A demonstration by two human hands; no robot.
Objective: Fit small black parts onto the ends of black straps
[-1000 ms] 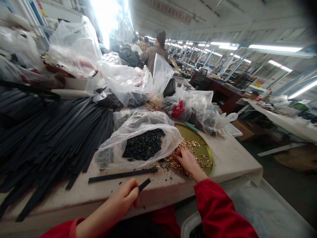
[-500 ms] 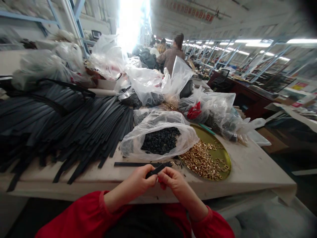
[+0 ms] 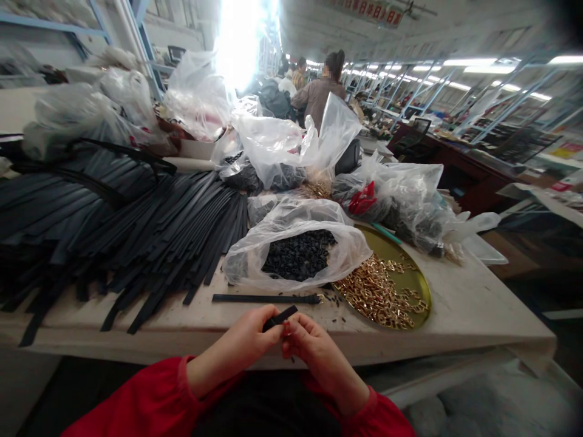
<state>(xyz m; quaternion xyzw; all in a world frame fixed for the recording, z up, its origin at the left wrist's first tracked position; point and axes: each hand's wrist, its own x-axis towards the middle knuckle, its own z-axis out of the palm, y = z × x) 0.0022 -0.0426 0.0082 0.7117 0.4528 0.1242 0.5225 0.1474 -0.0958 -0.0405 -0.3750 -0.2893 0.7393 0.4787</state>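
My left hand [image 3: 252,331] grips a short length of black strap [image 3: 284,317], whose end sticks out past the thumb. Close against it, my right hand [image 3: 314,346] has its thumb and fingers pinched together; red shows at the fingertips, and what they hold is too small to make out. Just beyond both hands, another black strap [image 3: 266,298] with a gold buckle at its right end lies flat on the table. Behind it sits an open clear plastic bag [image 3: 239,264] of small black pieces [image 3: 298,255]. Gold buckles [image 3: 373,291] are heaped in a round gold tray [image 3: 401,246] on the right.
Many long black straps [image 3: 182,237] are piled at the left. Filled plastic bags [image 3: 396,194] crowd the back of the pale table [image 3: 473,303]. A teal tool [image 3: 386,234] lies at the tray's far edge. A person [image 3: 321,97] is farther back.
My right hand has shifted slightly left and down, and more of the strap's end shows above my left hand. The buckled strap on the table is less covered. The camera view has shifted a little.
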